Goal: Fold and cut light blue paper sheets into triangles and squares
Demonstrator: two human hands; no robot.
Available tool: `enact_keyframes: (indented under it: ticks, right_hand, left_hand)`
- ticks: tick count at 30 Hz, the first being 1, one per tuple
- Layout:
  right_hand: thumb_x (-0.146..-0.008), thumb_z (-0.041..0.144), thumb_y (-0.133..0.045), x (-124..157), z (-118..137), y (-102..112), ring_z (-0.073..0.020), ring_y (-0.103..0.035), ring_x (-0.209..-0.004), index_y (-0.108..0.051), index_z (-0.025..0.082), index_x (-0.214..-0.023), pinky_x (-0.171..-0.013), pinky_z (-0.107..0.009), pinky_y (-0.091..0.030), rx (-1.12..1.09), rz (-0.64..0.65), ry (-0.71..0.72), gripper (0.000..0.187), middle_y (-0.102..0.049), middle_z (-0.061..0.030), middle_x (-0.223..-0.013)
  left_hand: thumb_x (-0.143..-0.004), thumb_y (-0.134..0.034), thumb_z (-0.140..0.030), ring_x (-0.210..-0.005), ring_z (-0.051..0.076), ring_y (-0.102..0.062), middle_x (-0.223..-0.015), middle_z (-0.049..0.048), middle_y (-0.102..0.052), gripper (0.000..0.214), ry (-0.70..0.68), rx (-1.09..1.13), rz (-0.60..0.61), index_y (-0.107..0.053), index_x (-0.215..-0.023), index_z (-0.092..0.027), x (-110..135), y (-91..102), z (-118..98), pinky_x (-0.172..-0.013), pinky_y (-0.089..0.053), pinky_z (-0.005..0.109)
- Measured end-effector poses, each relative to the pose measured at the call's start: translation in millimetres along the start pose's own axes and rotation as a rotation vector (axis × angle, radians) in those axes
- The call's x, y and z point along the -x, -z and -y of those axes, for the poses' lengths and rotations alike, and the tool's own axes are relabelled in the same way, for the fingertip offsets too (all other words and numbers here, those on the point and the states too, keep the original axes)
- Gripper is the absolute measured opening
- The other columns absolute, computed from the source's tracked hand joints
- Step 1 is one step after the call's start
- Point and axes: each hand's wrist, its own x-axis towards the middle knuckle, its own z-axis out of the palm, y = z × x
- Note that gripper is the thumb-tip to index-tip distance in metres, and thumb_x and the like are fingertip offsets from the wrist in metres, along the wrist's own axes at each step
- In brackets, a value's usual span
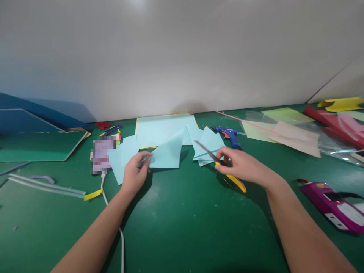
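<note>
My left hand [136,172] pinches the left corner of a light blue sheet of paper [170,151], whose far corner is raised off the table. Fingers of my right hand [231,163] are wrapped round the yellow handles of a pair of scissors [210,152], with the dark blades pointing up and left. Beneath the blades lie several cut light blue paper pieces [209,140]. More blue pieces [127,149] rest behind and left of my left hand. A stack of blue sheets [162,127] lies at the back by the wall.
A blue glue gun [229,134] lies behind my right hand. On the right are coloured papers [295,138] and a magenta device [332,204]. A blurred-out phone-like object [104,155] with a white cable [105,195] is on the left, near clear strips [47,185] and a green board [40,146].
</note>
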Motion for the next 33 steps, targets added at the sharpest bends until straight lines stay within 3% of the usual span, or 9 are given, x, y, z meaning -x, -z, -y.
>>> enact_keyframes:
  ticks: [3, 7, 17, 21, 26, 30, 33]
  right_hand:
    - [-0.079, 0.037, -0.053, -5.9, -9.4, -0.2, -0.0154, -0.051, -0.05, -0.045, 0.023, -0.079, -0.047, -0.025, -0.03, 0.073, -0.253, -0.228, 0.017, -0.056, 0.0018, -0.064]
    - [-0.081, 0.036, -0.05, -12.6, -11.1, -8.1, -0.0177, -0.049, -0.047, -0.042, 0.023, -0.079, -0.046, -0.026, -0.027, 0.139, -0.255, -0.389, 0.016, -0.051, 0.0019, -0.054]
    - [-0.079, 0.038, -0.047, -20.2, -4.9, -30.9, -0.0165, -0.046, -0.048, -0.032, 0.024, -0.08, -0.048, -0.025, -0.028, 0.0, -0.304, -0.147, 0.02, -0.05, 0.0023, -0.061]
    - [-0.081, 0.038, -0.046, -18.2, -7.1, -20.3, -0.0178, -0.048, -0.049, -0.034, 0.023, -0.085, -0.047, -0.025, -0.028, 0.038, -0.351, -0.311, 0.02, -0.052, 0.0011, -0.062]
    - [-0.084, 0.035, -0.047, -14.2, -10.3, -8.4, -0.0175, -0.05, -0.05, -0.04, 0.02, -0.091, -0.047, -0.026, -0.029, 0.199, -0.249, -0.545, 0.018, -0.055, -0.0015, -0.066]
    - [-0.086, 0.037, -0.048, -13.6, -12.8, -10.0, -0.02, -0.055, -0.056, -0.045, 0.019, -0.092, -0.047, -0.027, -0.031, 0.306, -0.14, -0.573, 0.019, -0.059, -0.0046, -0.072]
    - [-0.083, 0.037, -0.053, -16.1, -12.9, -14.5, -0.0246, -0.059, -0.072, -0.048, 0.018, -0.087, -0.052, -0.028, -0.034, 0.358, -0.233, -0.462, 0.021, -0.061, -0.0098, -0.082]
  left_hand:
    - [-0.082, -0.046, -0.025, -0.05, 0.009, -0.054, -0.088, 0.0026, -0.065, 0.017, -0.034, 0.026, -0.028, -0.062, -0.078, -0.021, -0.8, 0.6, 1.3, -0.05, -0.053, 0.024]
    - [-0.08, -0.047, -0.021, -0.053, 0.009, -0.054, -0.089, 0.0031, -0.064, 0.018, -0.052, 0.036, -0.028, -0.065, -0.077, -0.021, -0.8, 0.5, 1.7, -0.049, -0.054, 0.024]
    - [-0.081, -0.047, -0.021, -0.055, 0.01, -0.055, -0.089, 0.0035, -0.065, 0.02, -0.062, 0.047, -0.006, -0.066, -0.077, -0.02, 0.2, -0.5, 2.3, -0.05, -0.054, 0.024]
    - [-0.081, -0.047, -0.02, -0.052, 0.009, -0.055, -0.089, 0.0031, -0.065, 0.02, -0.081, 0.06, 0.002, -0.066, -0.077, -0.02, 0.3, -1.0, 1.3, -0.049, -0.054, 0.023]
    - [-0.08, -0.049, -0.019, -0.051, 0.007, -0.055, -0.086, 0.0028, -0.065, 0.019, -0.135, 0.087, -0.036, -0.067, -0.076, -0.019, 0.2, -0.9, 0.4, -0.046, -0.053, 0.02]
    - [-0.081, -0.05, -0.019, -0.054, 0.009, -0.057, -0.089, 0.0034, -0.065, 0.019, -0.113, 0.101, -0.034, -0.069, -0.077, -0.019, 1.3, -0.3, -1.5, -0.047, -0.055, 0.02]
    - [-0.082, -0.051, -0.02, -0.06, 0.01, -0.059, -0.091, 0.0044, -0.064, 0.019, -0.1, 0.138, -0.007, -0.069, -0.079, -0.02, 3.5, -1.3, -5.0, -0.048, -0.056, 0.02]
